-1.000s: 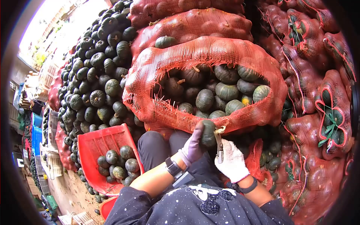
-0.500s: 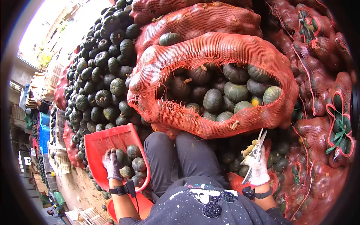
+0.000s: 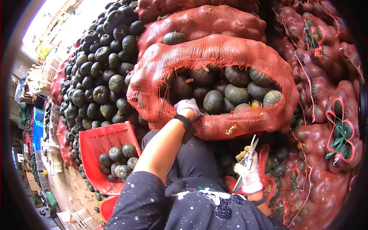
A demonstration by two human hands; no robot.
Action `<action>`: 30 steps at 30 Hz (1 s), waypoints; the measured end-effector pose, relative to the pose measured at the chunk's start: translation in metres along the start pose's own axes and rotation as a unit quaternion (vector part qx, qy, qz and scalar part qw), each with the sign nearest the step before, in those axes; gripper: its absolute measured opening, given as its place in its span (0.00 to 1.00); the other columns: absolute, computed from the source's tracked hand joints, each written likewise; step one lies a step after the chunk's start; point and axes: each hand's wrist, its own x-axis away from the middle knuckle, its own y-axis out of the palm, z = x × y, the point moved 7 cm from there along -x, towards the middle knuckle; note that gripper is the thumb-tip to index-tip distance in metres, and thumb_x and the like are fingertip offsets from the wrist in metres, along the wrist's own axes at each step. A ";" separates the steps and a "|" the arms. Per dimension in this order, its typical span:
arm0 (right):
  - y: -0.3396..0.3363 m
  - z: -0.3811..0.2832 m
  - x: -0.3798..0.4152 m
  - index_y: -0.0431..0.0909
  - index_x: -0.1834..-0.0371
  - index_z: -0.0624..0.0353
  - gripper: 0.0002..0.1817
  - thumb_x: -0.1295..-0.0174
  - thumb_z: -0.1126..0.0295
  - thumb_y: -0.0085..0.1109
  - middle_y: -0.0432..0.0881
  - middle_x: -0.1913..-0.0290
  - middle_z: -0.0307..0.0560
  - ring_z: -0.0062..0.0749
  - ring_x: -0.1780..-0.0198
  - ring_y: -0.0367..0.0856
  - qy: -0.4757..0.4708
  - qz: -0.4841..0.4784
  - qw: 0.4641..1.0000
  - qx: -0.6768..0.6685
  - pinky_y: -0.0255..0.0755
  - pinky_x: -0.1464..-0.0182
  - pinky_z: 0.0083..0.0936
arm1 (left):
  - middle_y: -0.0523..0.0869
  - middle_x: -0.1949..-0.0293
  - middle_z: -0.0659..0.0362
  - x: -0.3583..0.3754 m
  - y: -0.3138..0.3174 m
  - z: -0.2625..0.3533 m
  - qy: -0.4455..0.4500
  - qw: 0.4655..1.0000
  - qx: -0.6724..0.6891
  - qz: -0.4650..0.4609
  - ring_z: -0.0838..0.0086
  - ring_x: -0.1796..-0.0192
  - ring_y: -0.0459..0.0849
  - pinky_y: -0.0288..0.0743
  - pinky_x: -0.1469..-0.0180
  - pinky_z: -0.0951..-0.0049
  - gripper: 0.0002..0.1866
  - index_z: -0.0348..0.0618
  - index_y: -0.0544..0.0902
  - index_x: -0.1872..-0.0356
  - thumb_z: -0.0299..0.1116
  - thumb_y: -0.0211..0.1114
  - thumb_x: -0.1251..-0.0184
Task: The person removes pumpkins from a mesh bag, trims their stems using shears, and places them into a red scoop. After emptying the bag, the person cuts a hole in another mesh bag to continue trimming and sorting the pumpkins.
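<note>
An opened red mesh sack point(image 3: 226, 44) full of dark green squashes point(image 3: 213, 102) lies before my knees. My left hand point(image 3: 190, 106), in a pale glove, reaches to the near-left lip of its torn opening. Its fingers are mostly hidden by the back of the hand, so I cannot see whether they grip anything. In my right hand point(image 3: 251, 178), also gloved and stained yellowish at the fingertips, are metal shears point(image 3: 250, 155) with the blades pointing up and away from me. To my left, a red plastic scoop point(image 3: 101, 140) holds several small squashes point(image 3: 116, 153).
A tall heap of loose squashes point(image 3: 101, 94) rises at the left. More filled mesh sacks point(image 3: 203, 21) lie behind the opened one, and tied sacks point(image 3: 320, 149) are stacked at the right. Crates point(image 3: 54, 160) stand at the far left.
My left hand has left the squashes in the scoop and moved right to the sack's opening. My right hand still holds the shears, their tips now closer together.
</note>
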 end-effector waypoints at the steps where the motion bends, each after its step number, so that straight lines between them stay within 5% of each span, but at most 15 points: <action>1: -0.004 0.007 0.005 0.64 0.31 0.53 0.40 0.51 0.84 0.64 0.73 0.50 0.39 0.27 0.50 0.75 0.014 0.004 1.000 -0.020 0.78 0.51 0.27 | 0.86 0.42 0.47 0.010 -0.001 -0.006 0.011 0.999 0.038 0.032 0.53 0.39 0.84 0.78 0.39 0.52 0.48 0.46 0.74 0.32 0.65 0.75 0.51; 5: -0.013 0.029 0.004 0.65 0.31 0.48 0.40 0.49 0.87 0.62 0.72 0.50 0.39 0.26 0.51 0.75 0.033 0.005 0.992 -0.123 0.80 0.58 0.24 | 0.82 0.43 0.43 0.047 -0.001 -0.034 0.048 0.956 0.165 0.236 0.53 0.38 0.82 0.78 0.38 0.60 0.46 0.44 0.72 0.32 0.53 0.80 0.52; 7: -0.017 0.030 0.005 0.65 0.31 0.46 0.39 0.47 0.87 0.61 0.72 0.50 0.38 0.25 0.51 0.74 0.038 0.018 0.984 -0.173 0.80 0.60 0.23 | 0.79 0.42 0.49 0.052 -0.005 -0.054 0.241 0.820 0.384 0.350 0.61 0.38 0.80 0.77 0.35 0.65 0.45 0.44 0.68 0.30 0.38 0.81 0.51; 9: -0.020 0.011 0.008 0.66 0.32 0.46 0.38 0.47 0.87 0.60 0.73 0.51 0.39 0.25 0.54 0.75 0.002 0.031 0.995 -0.100 0.79 0.60 0.23 | 0.75 0.36 0.53 0.081 -0.020 -0.053 0.340 0.663 0.575 0.338 0.64 0.35 0.76 0.74 0.32 0.63 0.46 0.48 0.59 0.24 0.26 0.74 0.43; 13: -0.035 0.018 -0.008 0.64 0.31 0.51 0.38 0.48 0.82 0.62 0.75 0.51 0.39 0.26 0.54 0.78 -0.022 0.040 0.985 -0.168 0.80 0.60 0.24 | 0.72 0.32 0.52 0.103 -0.021 -0.048 0.348 0.420 0.830 0.116 0.62 0.34 0.77 0.74 0.32 0.59 0.44 0.49 0.57 0.23 0.30 0.70 0.38; 15: -0.042 -0.004 -0.007 0.64 0.31 0.53 0.37 0.48 0.80 0.63 0.76 0.52 0.40 0.27 0.55 0.79 -0.036 0.051 0.992 -0.110 0.81 0.59 0.25 | 0.71 0.31 0.53 0.121 -0.010 -0.036 0.338 0.469 0.814 0.063 0.62 0.31 0.74 0.70 0.29 0.56 0.45 0.48 0.55 0.22 0.35 0.72 0.36; 17: -0.068 -0.010 -0.018 0.65 0.32 0.54 0.36 0.46 0.82 0.62 0.77 0.52 0.40 0.32 0.50 0.81 -0.102 0.065 0.974 -0.193 0.79 0.39 0.37 | 0.69 0.29 0.54 0.155 0.004 -0.014 0.341 0.618 0.705 0.068 0.61 0.29 0.71 0.67 0.27 0.56 0.47 0.47 0.52 0.20 0.39 0.72 0.35; 18: -0.081 -0.019 -0.020 0.64 0.31 0.54 0.35 0.46 0.81 0.62 0.76 0.50 0.40 0.32 0.49 0.80 -0.146 0.073 0.963 -0.215 0.77 0.36 0.40 | 0.66 0.26 0.53 0.164 0.016 0.001 0.435 0.661 0.611 0.024 0.62 0.27 0.70 0.65 0.26 0.57 0.50 0.47 0.50 0.19 0.42 0.74 0.35; 21: -0.128 -0.038 -0.013 0.62 0.29 0.54 0.35 0.42 0.78 0.60 0.74 0.45 0.42 0.33 0.43 0.78 -0.217 0.130 0.939 -0.231 0.68 0.28 0.47 | 0.80 0.36 0.53 0.185 0.018 0.028 0.524 0.754 0.372 -0.135 0.70 0.33 0.77 0.68 0.29 0.65 0.32 0.40 0.71 0.27 0.40 0.69 0.29; 22: -0.135 -0.046 -0.004 0.60 0.26 0.55 0.36 0.41 0.77 0.58 0.73 0.43 0.44 0.35 0.41 0.76 -0.208 0.173 0.941 -0.203 0.65 0.26 0.50 | 0.84 0.42 0.53 0.165 0.001 0.026 0.416 0.785 0.449 -0.097 0.73 0.39 0.81 0.73 0.34 0.68 0.25 0.37 0.76 0.33 0.37 0.65 0.26; 23: -0.135 -0.054 0.003 0.56 0.23 0.59 0.37 0.41 0.81 0.49 0.72 0.42 0.49 0.36 0.42 0.77 -0.215 0.210 0.930 -0.213 0.72 0.30 0.41 | 0.85 0.43 0.52 0.125 -0.013 0.024 0.395 0.768 0.503 0.040 0.73 0.44 0.83 0.77 0.40 0.70 0.26 0.36 0.76 0.34 0.40 0.66 0.28; 25: -0.133 -0.059 0.008 0.57 0.23 0.58 0.38 0.41 0.81 0.48 0.71 0.42 0.49 0.37 0.41 0.77 -0.214 0.211 0.937 -0.178 0.71 0.29 0.41 | 0.82 0.42 0.43 0.074 -0.040 0.021 0.250 0.880 0.354 0.196 0.55 0.37 0.81 0.74 0.36 0.60 0.38 0.38 0.73 0.33 0.57 0.66 0.35; 27: -0.131 -0.043 0.002 0.57 0.23 0.58 0.39 0.42 0.81 0.49 0.71 0.42 0.49 0.35 0.42 0.77 -0.190 0.186 0.945 -0.192 0.72 0.30 0.42 | 0.72 0.34 0.33 0.027 -0.017 0.046 0.181 0.930 0.312 0.071 0.41 0.31 0.73 0.69 0.30 0.54 0.50 0.43 0.63 0.26 0.63 0.69 0.44; 28: -0.122 -0.033 -0.003 0.61 0.26 0.50 0.35 0.39 0.73 0.60 0.74 0.45 0.40 0.33 0.42 0.75 -0.199 0.101 0.949 -0.224 0.64 0.27 0.47 | 0.70 0.35 0.29 0.032 -0.007 0.057 0.138 0.942 0.259 0.161 0.36 0.35 0.75 0.72 0.32 0.51 0.50 0.50 0.60 0.25 0.58 0.72 0.46; 30: -0.108 -0.021 -0.014 0.64 0.30 0.49 0.34 0.41 0.74 0.62 0.73 0.49 0.36 0.29 0.47 0.75 -0.182 0.039 0.955 -0.229 0.61 0.28 0.47 | 0.73 0.43 0.30 0.016 0.002 0.062 0.146 0.911 0.315 0.221 0.36 0.46 0.83 0.81 0.43 0.49 0.46 0.62 0.63 0.27 0.47 0.77 0.50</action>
